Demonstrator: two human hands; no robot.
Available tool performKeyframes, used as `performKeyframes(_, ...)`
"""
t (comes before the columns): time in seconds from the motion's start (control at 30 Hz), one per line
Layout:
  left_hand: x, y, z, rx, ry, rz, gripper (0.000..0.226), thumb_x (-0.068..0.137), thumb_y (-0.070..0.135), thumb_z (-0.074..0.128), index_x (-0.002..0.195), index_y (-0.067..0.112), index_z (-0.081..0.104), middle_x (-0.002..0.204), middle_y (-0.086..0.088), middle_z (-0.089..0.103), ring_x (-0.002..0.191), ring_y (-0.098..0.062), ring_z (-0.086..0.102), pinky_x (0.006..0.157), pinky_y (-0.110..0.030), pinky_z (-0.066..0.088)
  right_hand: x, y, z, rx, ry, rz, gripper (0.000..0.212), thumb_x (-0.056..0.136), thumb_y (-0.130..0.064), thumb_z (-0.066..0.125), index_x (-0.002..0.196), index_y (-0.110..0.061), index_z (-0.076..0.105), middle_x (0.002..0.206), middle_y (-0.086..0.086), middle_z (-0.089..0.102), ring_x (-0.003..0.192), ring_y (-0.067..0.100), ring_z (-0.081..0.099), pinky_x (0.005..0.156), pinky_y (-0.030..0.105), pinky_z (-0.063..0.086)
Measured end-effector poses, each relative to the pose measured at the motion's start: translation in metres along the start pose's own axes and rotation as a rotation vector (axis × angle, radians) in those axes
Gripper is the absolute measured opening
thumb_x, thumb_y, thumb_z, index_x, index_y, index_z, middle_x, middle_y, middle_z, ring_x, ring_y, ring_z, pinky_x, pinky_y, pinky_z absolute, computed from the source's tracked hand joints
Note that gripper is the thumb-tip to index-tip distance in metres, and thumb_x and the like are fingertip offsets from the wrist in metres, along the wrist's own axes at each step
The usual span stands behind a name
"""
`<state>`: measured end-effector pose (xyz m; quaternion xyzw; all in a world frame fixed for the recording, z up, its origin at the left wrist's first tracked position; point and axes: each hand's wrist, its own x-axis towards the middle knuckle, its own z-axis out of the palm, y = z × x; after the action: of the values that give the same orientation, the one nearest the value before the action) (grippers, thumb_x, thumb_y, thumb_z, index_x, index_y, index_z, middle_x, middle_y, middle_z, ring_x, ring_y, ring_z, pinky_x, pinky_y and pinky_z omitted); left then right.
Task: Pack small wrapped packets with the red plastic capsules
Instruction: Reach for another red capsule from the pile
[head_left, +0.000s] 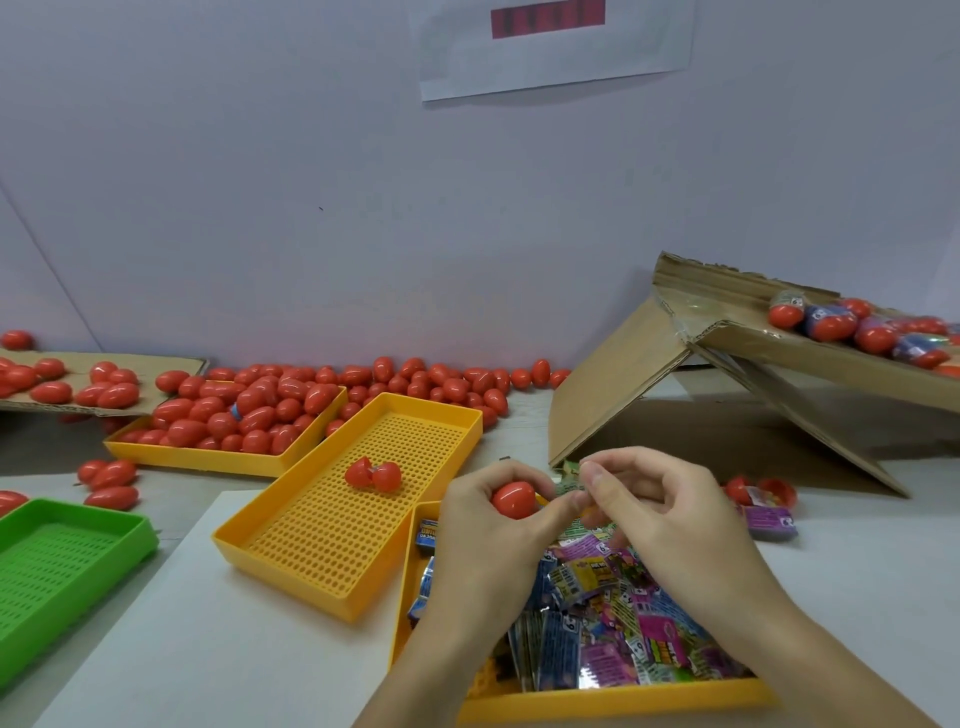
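Two hands meet above the yellow tray (613, 701) of wrapped packets (613, 623). Left hand (483, 525) grips a red capsule (514, 499); right hand (670, 514) pinches a small green packet (569, 486) just beside it. One opened capsule (373, 475) lies in the perforated tray (332, 540) on the surface.

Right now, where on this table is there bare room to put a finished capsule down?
The middle yellow tray is mostly bare, holding only one open capsule. The green tray looks bare too, and so does the white sheet in front of both. It is crowded in the far yellow tray, along the wall, and in the packet tray under the hands.
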<state>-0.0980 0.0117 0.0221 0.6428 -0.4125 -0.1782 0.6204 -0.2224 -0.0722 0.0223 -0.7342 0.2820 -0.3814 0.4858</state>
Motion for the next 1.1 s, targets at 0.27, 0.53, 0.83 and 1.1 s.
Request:
performKeyframes(0.27,-0.0005,-0.0023,0.0005,0.027,-0.046,0.012,0.023,0.066,0.032,0.088,0.071,0.022,0.068,0.072,0.016,0.063,0.067,-0.005,0.063,0.058,-0.015,0.051,0.0027,0.0048,-0.0015,0.175,0.025,0.133,0.017,0.092,-0.014,0.066,0.1,-0.026,0.073,0.087,-0.003,0.077,0.085,0.011,0.073,0.066,0.023,0.056)
performKeyframes(0.53,-0.0012,0.0033,-0.0036,-0.155,-0.117,-0.163,0.034,0.059,0.05,0.082,0.083,0.028,0.075,0.06,0.012,0.059,0.049,-0.004,0.056,0.049,-0.014,0.044,0.003,0.0036,-0.0038,0.163,0.022,0.116,0.032,0.092,-0.003,0.063,0.108,-0.03,0.07,0.094,-0.004,0.077,0.089,0.011,0.073,0.071,0.024,0.058)
performKeyframes(0.83,-0.0009,0.0025,-0.0038,-0.161,-0.145,-0.206,0.013,0.077,0.036,0.081,0.088,0.032,0.077,0.063,0.02,0.063,0.055,0.001,0.06,0.052,-0.012,0.045,0.0025,0.0041,-0.0024,0.023,0.016,0.037,0.045,0.087,0.002,0.069,0.107,-0.039,0.067,0.097,-0.016,0.073,0.09,0.001,0.071,0.071,0.016,0.057)
performKeyframes(1.1,-0.0003,0.0014,-0.0048,-0.13,-0.165,-0.176,0.005,0.08,0.031,0.08,0.081,0.031,0.076,0.069,0.02,0.065,0.059,0.001,0.06,0.053,-0.012,0.045,0.0019,0.002,-0.0016,-0.026,0.051,0.019,0.042,0.085,-0.003,0.074,0.104,-0.04,0.066,0.093,-0.01,0.071,0.083,0.003,0.073,0.066,0.017,0.058)
